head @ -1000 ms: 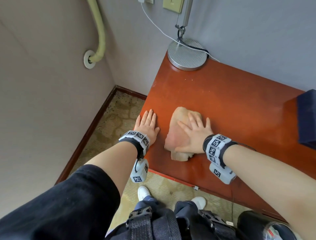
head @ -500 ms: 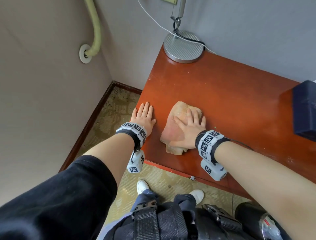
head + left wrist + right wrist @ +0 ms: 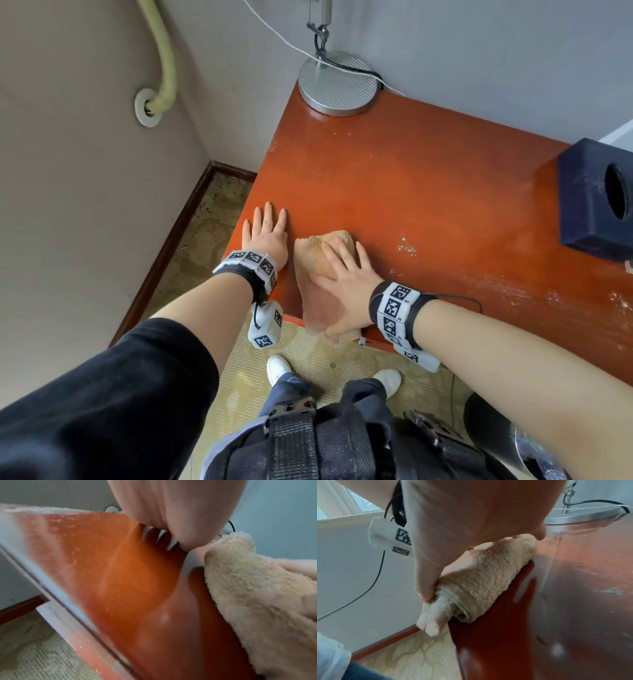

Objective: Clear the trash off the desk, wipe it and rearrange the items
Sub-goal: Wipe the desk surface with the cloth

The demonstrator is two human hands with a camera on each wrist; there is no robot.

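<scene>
A beige fluffy cloth (image 3: 313,260) lies on the red-brown desk (image 3: 428,192) near its front left corner, its near end hanging over the front edge. My right hand (image 3: 342,270) presses flat on the cloth, fingers straight and the thumb at the near end. In the right wrist view the cloth (image 3: 488,581) bunches under that palm. My left hand (image 3: 265,236) rests flat on the bare wood just left of the cloth, by the desk's left edge. Pale crumbs (image 3: 406,248) dot the wood to the right.
A round metal lamp base (image 3: 337,85) with cables stands at the back left corner against the wall. A dark blue tissue box (image 3: 596,202) sits at the right. More pale smears (image 3: 616,298) mark the right front. A dark round container (image 3: 496,438) stands on the carpet below.
My right hand has drawn the cloth toward me, so its near end now hangs over the desk's front edge. The left hand stays flat on the wood.
</scene>
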